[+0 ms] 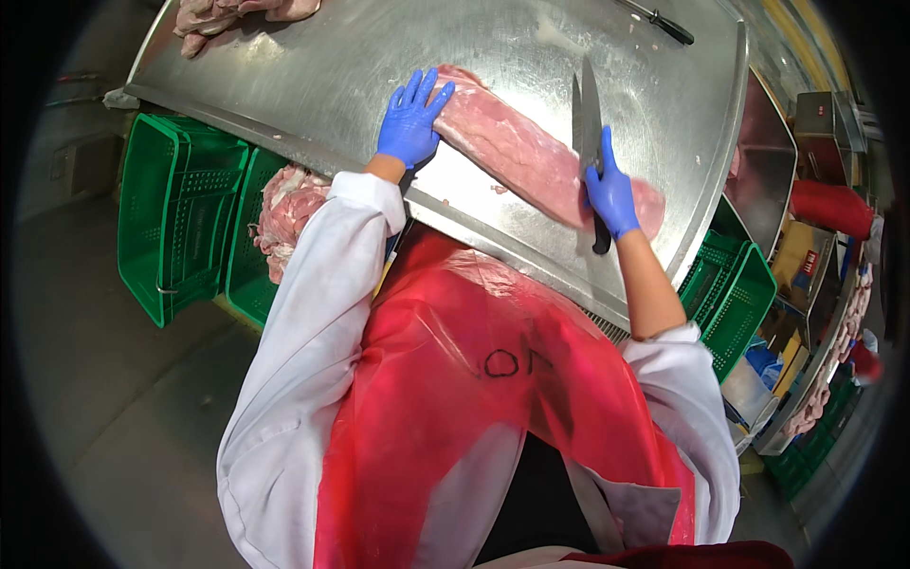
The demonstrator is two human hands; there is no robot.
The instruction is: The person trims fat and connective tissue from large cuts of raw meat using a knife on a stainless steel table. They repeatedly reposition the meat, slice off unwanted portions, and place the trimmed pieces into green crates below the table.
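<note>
slab of meat [517, 142]: one, long, pale pink; laid on the table [332, 104] at 1 o'clock from the middle of the view, its length slanted from 10 o'clock to 4 o'clock.

left hand [411, 121]: blue-gloved, near 12 o'clock; fingers spread, laid against the 10 o'clock end of the slab, nothing gripped.

right hand [612, 199]: blue-gloved, at 2 o'clock, well apart from the left; closed round a knife [591, 104], one finger stretched along it.

knife: dark handle, grey blade pointed to 12 o'clock; held over the slab near its 4 o'clock end. a second blade-like strip is seen just beside it; whether another blade or a reflection is shown cannot be told.

table: metal, shiny, rimmed, marked with small scraps.

heap of meat [248, 13]: at 11 o'clock, cut off by the upper edge of the view.

long thin tool [669, 27]: black-handled, set down at 1 o'clock by the far edge.

green crates [180, 223]: at 9 to 10 o'clock, below the table's rim; pale meat pieces [290, 213] are held in the nearer one.

green basket [744, 308]: at 3 o'clock, beside the table.

apron [445, 379]: red, see-through, worn over white sleeves [308, 351], at 6 o'clock.
</note>
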